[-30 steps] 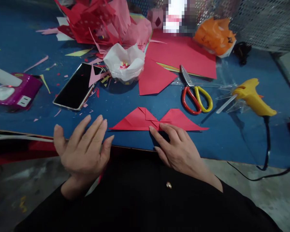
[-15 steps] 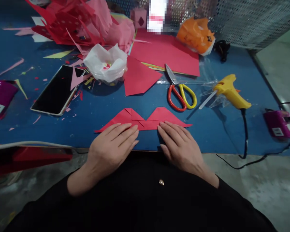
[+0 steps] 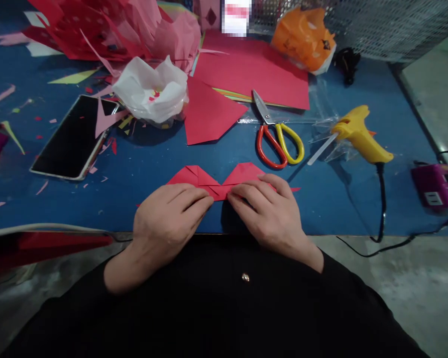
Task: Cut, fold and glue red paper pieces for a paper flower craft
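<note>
Red paper part-folded, we are judging — two peaks and a central notch showing.
We are finding the folded red paper lying near the table's front edge, left hand and right hand bunching fingers along its lower side — pinching or pressing, we cannot tell, nor how much folding is remaining.

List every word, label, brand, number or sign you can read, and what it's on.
No text is readable.
Folded red paper: no lettering visible.
Orange crumpled item: dark marks, too blurred to read.
Pixelated patch at the top: unreadable.
Phone: dark screen, no text visible.
</note>
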{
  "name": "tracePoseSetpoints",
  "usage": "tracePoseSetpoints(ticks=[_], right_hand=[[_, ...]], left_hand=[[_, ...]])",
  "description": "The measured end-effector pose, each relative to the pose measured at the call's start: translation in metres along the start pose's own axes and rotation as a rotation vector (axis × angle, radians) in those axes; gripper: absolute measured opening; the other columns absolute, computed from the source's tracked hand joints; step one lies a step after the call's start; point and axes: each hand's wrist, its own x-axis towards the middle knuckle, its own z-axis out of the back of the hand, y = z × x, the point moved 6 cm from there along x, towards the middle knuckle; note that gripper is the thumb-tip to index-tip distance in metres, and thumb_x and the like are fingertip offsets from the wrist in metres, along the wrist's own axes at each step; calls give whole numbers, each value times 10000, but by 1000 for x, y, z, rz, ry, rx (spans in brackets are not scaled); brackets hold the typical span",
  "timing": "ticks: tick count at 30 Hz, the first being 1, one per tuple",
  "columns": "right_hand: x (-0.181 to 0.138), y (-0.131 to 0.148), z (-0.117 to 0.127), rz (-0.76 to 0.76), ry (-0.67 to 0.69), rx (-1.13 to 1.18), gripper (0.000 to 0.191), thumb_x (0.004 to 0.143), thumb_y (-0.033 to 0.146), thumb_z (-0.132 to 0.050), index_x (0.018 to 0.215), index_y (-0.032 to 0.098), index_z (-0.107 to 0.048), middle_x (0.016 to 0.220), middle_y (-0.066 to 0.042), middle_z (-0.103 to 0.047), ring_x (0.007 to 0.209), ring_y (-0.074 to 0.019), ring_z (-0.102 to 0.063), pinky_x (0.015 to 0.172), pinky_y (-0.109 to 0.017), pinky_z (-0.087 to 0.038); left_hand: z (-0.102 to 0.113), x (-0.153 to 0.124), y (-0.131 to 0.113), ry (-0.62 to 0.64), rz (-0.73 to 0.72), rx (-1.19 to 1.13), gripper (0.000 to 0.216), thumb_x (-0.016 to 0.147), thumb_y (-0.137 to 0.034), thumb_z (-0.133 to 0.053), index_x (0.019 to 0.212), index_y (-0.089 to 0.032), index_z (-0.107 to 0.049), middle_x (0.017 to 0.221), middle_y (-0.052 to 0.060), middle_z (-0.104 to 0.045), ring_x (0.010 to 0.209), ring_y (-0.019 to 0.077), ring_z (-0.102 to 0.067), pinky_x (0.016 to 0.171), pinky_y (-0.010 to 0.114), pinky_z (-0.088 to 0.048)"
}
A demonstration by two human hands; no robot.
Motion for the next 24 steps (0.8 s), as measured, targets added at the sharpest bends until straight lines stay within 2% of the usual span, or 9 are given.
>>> tracePoseSetpoints(ticks=[4,10,13,19,24], right_hand=[[2,-1,-7,-57,1,37,239,969,75,-519,936,206,-717,962,-11,-766,846,-152,-636,985,-368,-406],[1,-13,-14,-349,-13,208,168,971,161,-592,873,229,-710,881,11,-756,805,-147,-644,859,-343,-401],[1,-16,-17,-440,12,295,97,962,223,-635,893,227,-704,890,4,-742,840,-163,-651,838,-349,-399],[2,-18,-19,-485,26,321,133,960,226,-624,835,222,-667,869,0,-717,832,-171,-631,819,-348,-402],[5,-16,-21,-423,43,300,137,969,190,-609,911,232,-726,896,-8,-717,850,-165,-626,815,-349,-391]], left_hand=[[-2,1,3,13,46,-20,124,947,-181,-611,937,-229,-725,904,25,-790,821,229,-723,698,374,-542],[-6,3,8,35,118,-79,115,958,-188,-595,947,-194,-709,897,41,-773,817,244,-705,695,402,-502],[-7,4,8,50,133,-95,118,959,-180,-587,934,-185,-702,894,44,-762,827,241,-698,708,398,-489],[-9,7,8,71,115,-81,163,981,-189,-542,911,-204,-688,880,41,-749,825,242,-689,691,398,-481],[-10,6,9,74,86,-73,125,974,-194,-561,951,-182,-683,892,47,-751,835,249,-694,718,407,-493]])
